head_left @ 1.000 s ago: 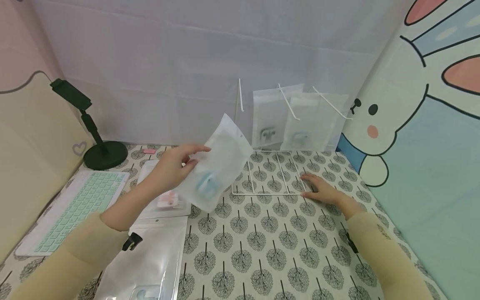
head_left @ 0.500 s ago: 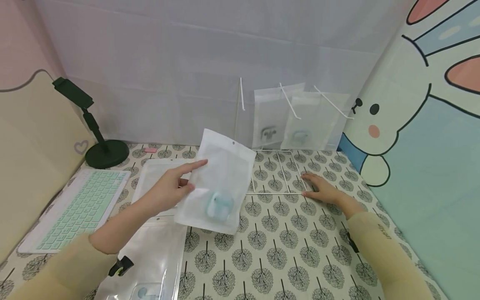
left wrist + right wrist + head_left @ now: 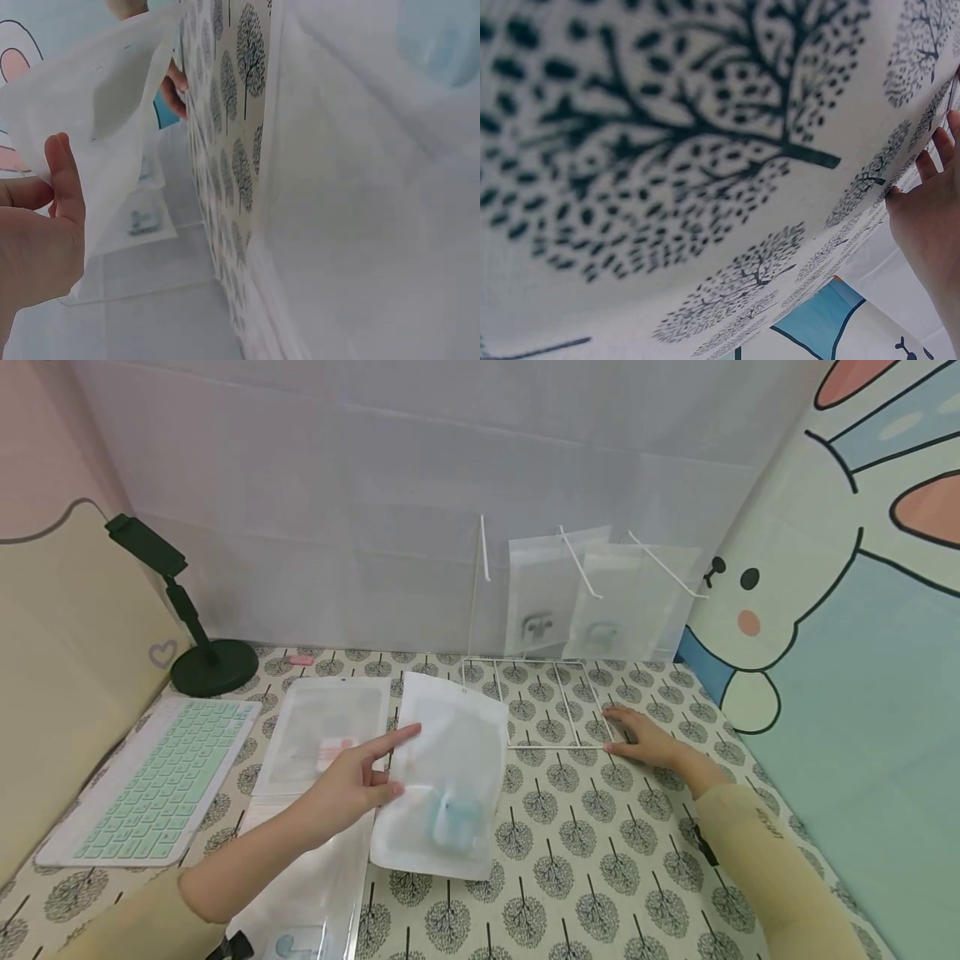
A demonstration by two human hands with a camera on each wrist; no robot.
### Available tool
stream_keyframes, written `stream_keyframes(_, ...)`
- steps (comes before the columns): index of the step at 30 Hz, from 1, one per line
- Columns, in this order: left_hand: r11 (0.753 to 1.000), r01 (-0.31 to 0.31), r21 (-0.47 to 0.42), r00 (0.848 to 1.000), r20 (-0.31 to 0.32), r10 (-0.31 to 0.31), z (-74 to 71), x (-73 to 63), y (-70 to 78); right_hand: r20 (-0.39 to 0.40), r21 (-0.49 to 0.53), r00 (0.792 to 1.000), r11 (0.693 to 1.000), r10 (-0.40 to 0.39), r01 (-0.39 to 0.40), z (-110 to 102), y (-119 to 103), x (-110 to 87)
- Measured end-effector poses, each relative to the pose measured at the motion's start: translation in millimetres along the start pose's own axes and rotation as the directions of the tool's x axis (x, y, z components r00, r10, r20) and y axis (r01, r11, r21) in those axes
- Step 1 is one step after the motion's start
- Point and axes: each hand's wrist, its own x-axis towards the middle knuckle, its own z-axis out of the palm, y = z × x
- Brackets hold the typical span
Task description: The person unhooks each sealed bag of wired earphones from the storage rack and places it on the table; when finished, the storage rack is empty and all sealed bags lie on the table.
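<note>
My left hand (image 3: 348, 795) pinches a white translucent pouch (image 3: 450, 752) by its left edge, thumb in front. The pouch is slightly tilted, with a small hole at its top and a pale blue earphone-like item (image 3: 455, 821) showing through low down. In the left wrist view the left hand (image 3: 45, 225) has the pouch (image 3: 112, 97) between thumb and fingers. My right hand (image 3: 641, 737) rests on the table, fingertips right at the front right corner of a white wire rack's base (image 3: 543, 747). The right wrist view shows that hand (image 3: 930, 210) low against the patterned cloth.
Two similar pouches, one with a dark item (image 3: 536, 627) and one with a blue item (image 3: 602, 633), hang from the rack's prongs (image 3: 577, 564). More pouches (image 3: 300, 877) lie at left. A mint keyboard (image 3: 165, 781), a dark green stand (image 3: 212, 668) and a pink piece (image 3: 302, 660) are farther left.
My left hand has brought the pouch down and closer to me, turning it from a steep slant to nearly straight. My right hand stays at the rack's corner.
</note>
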Motion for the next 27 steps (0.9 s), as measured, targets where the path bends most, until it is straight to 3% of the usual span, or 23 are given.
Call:
stream_keyframes(3, 0.997, 0.031, -0.069, 0.999, 0.018, -0.03, 5.0, -3.6, -4.9, 0.002, 0.0, 1.0, 1.0, 0.011, -0.011, -0.3, -0.4, 0.4)
stream_keyframes(8, 0.984, 0.042, -0.175, 0.996, 0.081, -0.028, 13.2, -6.7, -14.7, 0.002, 0.0, 1.0, 1.0, 0.018, -0.018, -0.4, -0.6, 0.2)
stream_keyframes(12, 0.978, 0.044, -0.202, 0.993, 0.115, -0.021, 16.7, -7.6, -21.0, 0.004, 0.003, 1.0, 1.0, 0.022, -0.022, 0.2, 0.1, -0.2)
stream_keyframes(19, 0.987, 0.075, -0.139, 0.989, 0.135, -0.056, 13.4, -8.2, -27.2, 0.008, 0.009, 1.0, 1.0, 0.024, -0.024, 2.4, 1.7, -1.1)
stream_keyframes(27, 0.997, 0.083, 0.0, 0.985, 0.152, -0.082, -1.0, -6.4, -33.1, -0.007, 0.016, 1.0, 1.0, 0.022, -0.022, 1.8, 1.1, -0.8)
